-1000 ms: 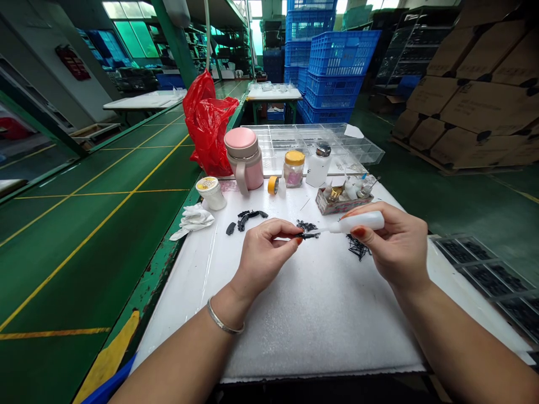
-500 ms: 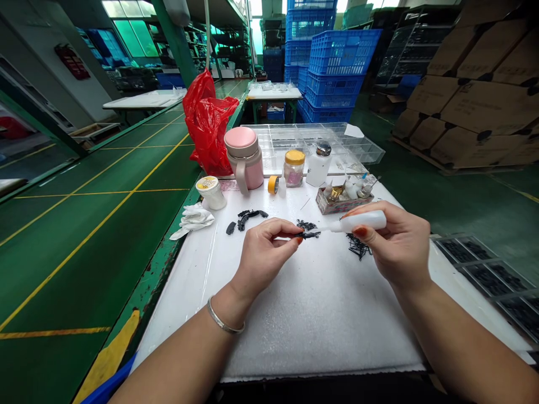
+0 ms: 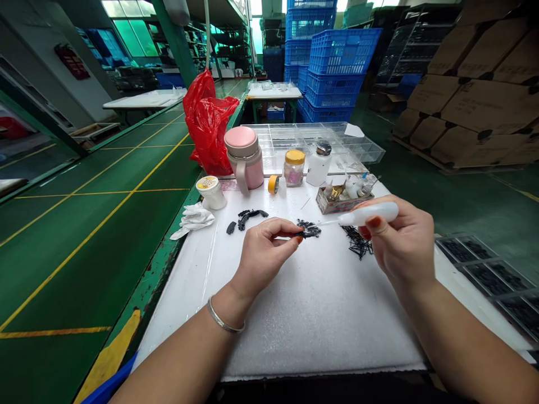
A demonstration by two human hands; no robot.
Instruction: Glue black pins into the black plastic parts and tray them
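Note:
Between thumb and forefinger, my left hand pinches a small black plastic part, mostly hidden by the fingertips. My right hand is closed around a white squeeze bottle, tilted so its thin nozzle points left toward that part. A gap shows between the nozzle tip and the part. Behind the left fingertips lies a pile of tiny black pieces. Thin black pins are heaped below the bottle. Several curved black parts rest on the white table, left of the pile.
Along the back stand a white tub, a pink mug, yellow tape, a yellow-lidded jar, a white bottle and a small box of bottles. White gloves lie left; a green conveyor runs alongside.
My right hand has drawn the squeeze bottle slightly to the right and up, so its nozzle is now farther from the black part. My left hand has barely moved.

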